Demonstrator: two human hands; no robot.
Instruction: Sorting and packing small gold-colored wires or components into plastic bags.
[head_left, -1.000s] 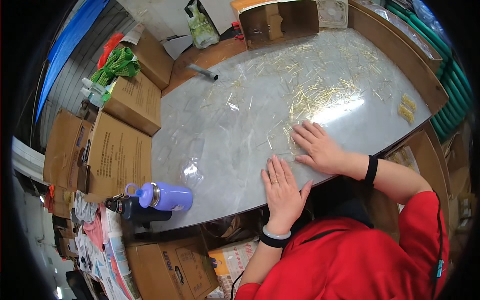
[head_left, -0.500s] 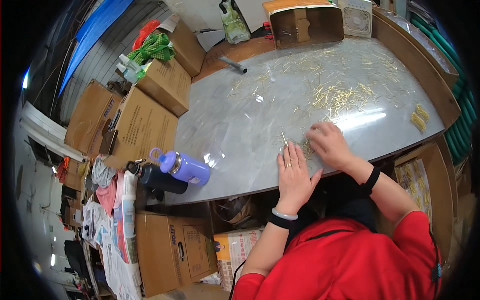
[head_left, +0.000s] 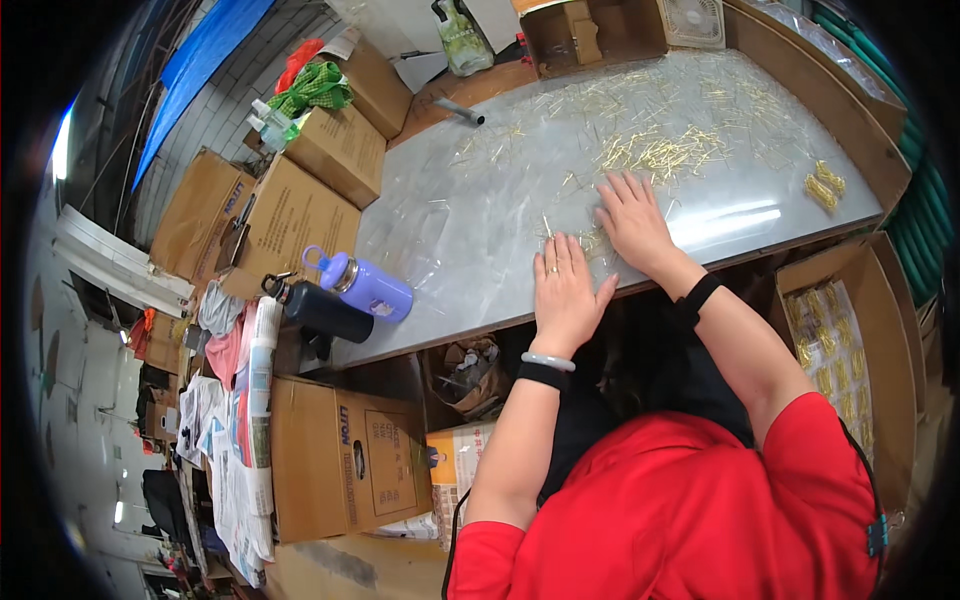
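Both hands slid slightly apart since a moment ago, left hand (head_left: 562, 295) and right hand (head_left: 632, 220) spread flat on the grey bench (head_left: 480, 200), thin gold pins (head_left: 655, 155) scattered just beyond the fingertips, purple bottle (head_left: 362, 286) and black flask (head_left: 322, 310) at the left edge, brown cartons (head_left: 285, 215) beside, open box of bundled pins (head_left: 835, 350) on the right.

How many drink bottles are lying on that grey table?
2. A purple bottle lies at the table's near left corner, and a black bottle lies right beside it, at the table's left edge. More could be hidden among the boxes.
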